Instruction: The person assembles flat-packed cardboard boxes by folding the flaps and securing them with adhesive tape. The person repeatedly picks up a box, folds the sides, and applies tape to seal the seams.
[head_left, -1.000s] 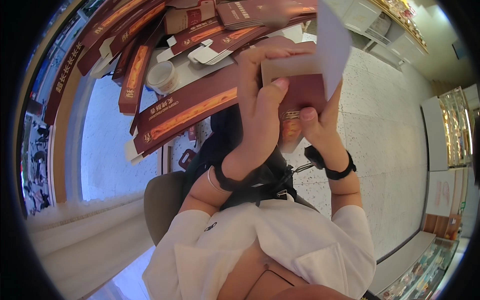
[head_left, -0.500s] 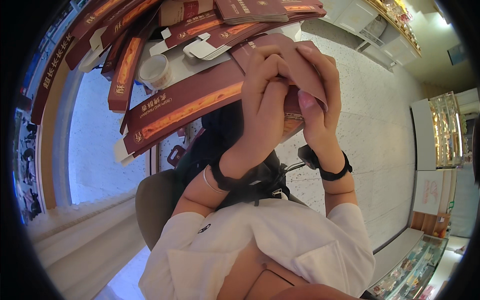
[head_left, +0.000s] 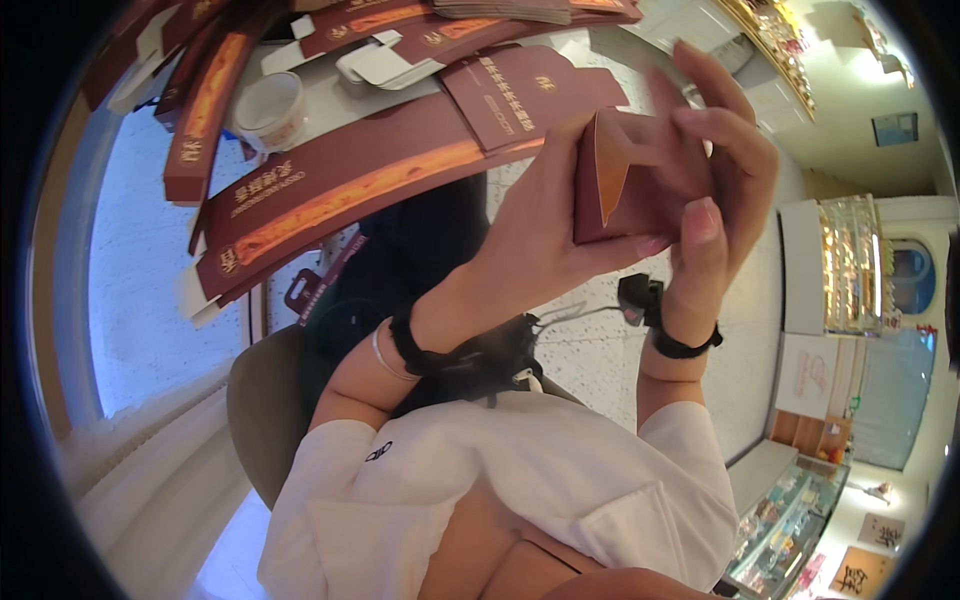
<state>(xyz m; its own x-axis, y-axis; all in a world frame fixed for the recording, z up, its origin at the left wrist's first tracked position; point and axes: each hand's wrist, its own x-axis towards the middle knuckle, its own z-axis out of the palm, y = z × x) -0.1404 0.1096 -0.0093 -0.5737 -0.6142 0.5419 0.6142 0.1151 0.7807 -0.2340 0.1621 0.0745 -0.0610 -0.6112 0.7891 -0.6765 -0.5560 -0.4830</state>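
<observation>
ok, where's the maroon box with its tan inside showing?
Head view, right of centre in the upper half: the maroon box is between the left hand and the right hand, to the right of the long maroon carton.

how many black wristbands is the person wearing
2. The left wristband is around the wrist of the left hand; the right wristband is around the wrist of the right hand. Both wrists are in view, so none seems hidden there.
</observation>
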